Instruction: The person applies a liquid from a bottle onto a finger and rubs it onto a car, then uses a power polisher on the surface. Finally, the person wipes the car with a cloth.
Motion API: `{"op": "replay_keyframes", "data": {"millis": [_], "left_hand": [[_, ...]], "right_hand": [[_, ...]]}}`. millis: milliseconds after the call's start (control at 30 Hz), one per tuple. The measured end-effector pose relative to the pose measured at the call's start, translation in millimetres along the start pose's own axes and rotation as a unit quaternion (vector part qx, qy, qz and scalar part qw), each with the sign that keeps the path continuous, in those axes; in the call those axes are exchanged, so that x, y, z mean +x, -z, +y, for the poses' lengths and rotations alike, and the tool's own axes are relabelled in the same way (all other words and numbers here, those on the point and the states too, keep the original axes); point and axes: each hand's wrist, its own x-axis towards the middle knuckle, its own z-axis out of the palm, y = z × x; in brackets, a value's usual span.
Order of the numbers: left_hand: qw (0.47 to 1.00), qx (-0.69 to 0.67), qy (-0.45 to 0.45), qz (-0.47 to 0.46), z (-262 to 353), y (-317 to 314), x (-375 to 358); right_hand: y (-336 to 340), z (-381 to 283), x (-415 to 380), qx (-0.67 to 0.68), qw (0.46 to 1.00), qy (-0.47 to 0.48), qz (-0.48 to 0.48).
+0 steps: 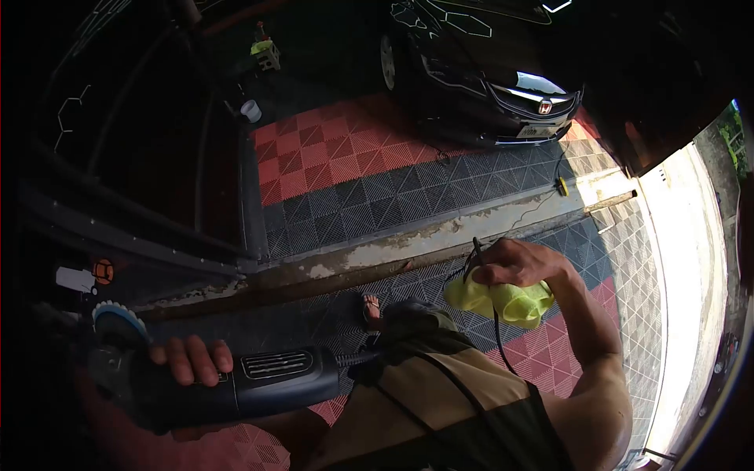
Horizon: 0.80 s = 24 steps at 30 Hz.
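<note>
On the left, my left hand [192, 359] is closed around the body of a dark power polisher [275, 381]. A round pad with a blue and white edge [118, 320] is on the polisher's head, which points away to the left. At the right, my right hand [514, 263] grips a yellow-green cloth [506, 302], bunched up under the fingers. A black cord [500, 345] also runs through or beside that hand and hangs in a loop toward my body. Part of the left palm and thumb is hidden by the polisher.
A black car [503, 86] stands ahead on red and dark floor tiles [330, 149]. Between the tiled areas runs a worn concrete step [408, 243]. A yellow item [561, 186] with a thin cord lies near it. Farther off are a white bucket [250, 111] and a small stand [267, 55].
</note>
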Motion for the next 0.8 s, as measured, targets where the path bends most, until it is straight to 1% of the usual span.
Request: {"op": "replay_keyframes", "data": {"millis": [33, 67, 100, 133, 167, 200, 233, 267, 300, 333, 400, 433, 467, 500, 533, 600, 667, 700, 733, 767, 800], "left_hand": [[1.0, -0.017, 0.002, -0.013, 4, 13, 11], [0.997, 0.009, 0.069, -0.022, 18, 32, 20], [0.989, 0.038, 0.138, -0.04, 30, 60, 30], [0.986, 0.019, 0.15, -0.07, 47, 105, 43], [0.969, 0.01, 0.218, -0.113, 69, 165, 51], [0.945, 0.013, 0.293, -0.144, 82, 201, 66], [0.939, 0.014, 0.311, -0.145, 79, 210, 80], [0.947, 0.051, 0.286, -0.138, 74, 216, 88], [0.952, 0.09, 0.261, -0.133, 74, 219, 99], [0.951, 0.091, 0.262, -0.135, 68, 223, 111], [0.947, 0.017, 0.295, -0.123, 41, 234, 144], [0.944, 0.009, 0.302, -0.131, 25, 241, 158], [0.961, -0.004, 0.244, -0.13, 4, 245, 167], [0.976, -0.017, 0.18, -0.125, -20, 250, 176], [0.976, -0.022, 0.176, -0.125, -50, 243, 186], [0.996, -0.073, 0.051, -0.013, -99, 229, 212], [0.992, -0.099, 0.08, -0.015, -126, 263, 253], [0.99, -0.119, 0.077, -0.009, -143, 281, 272], [0.986, -0.146, 0.077, -0.009, -162, 301, 294], [0.987, -0.146, 0.071, -0.01, -175, 327, 318], [0.983, -0.161, 0.082, -0.042, -191, 352, 345]], "right_hand": [[11, -24, 8, 0.027, 0.999, -0.002, 0.025], [16, -38, 15, 0.063, 0.996, -0.012, 0.061], [27, -40, 31, 0.018, 0.998, 0.012, 0.058], [41, -44, 51, -0.03, 0.997, 0.038, 0.056], [49, -52, 72, -0.018, 0.988, 0.1, 0.116], [51, -62, 98, 0.002, 0.973, 0.166, 0.162], [57, -75, 121, 0.023, 0.974, 0.149, 0.171], [63, -88, 143, 0.043, 0.976, 0.131, 0.171], [62, -98, 166, 0.05, 0.972, 0.15, 0.175], [69, -108, 188, 0.042, 0.967, 0.172, 0.185], [79, -130, 226, -0.052, 0.964, 0.183, 0.185], [82, -138, 245, -0.033, 0.966, 0.19, 0.171], [86, -147, 262, -0.022, 0.969, 0.181, 0.164], [89, -148, 280, -0.028, 0.965, 0.192, 0.179], [95, -149, 301, -0.037, 0.959, 0.205, 0.191], [122, -151, 326, -0.068, 0.974, 0.154, 0.15], [145, -135, 358, 0.004, 0.954, 0.249, 0.166], [161, -134, 364, -0.003, 0.951, 0.264, 0.16], [174, -132, 378, 0.017, 0.921, 0.346, 0.181], [190, -136, 380, 0.029, 0.94, 0.295, 0.167], [205, -134, 384, 0.004, 0.94, 0.28, 0.196]]}}
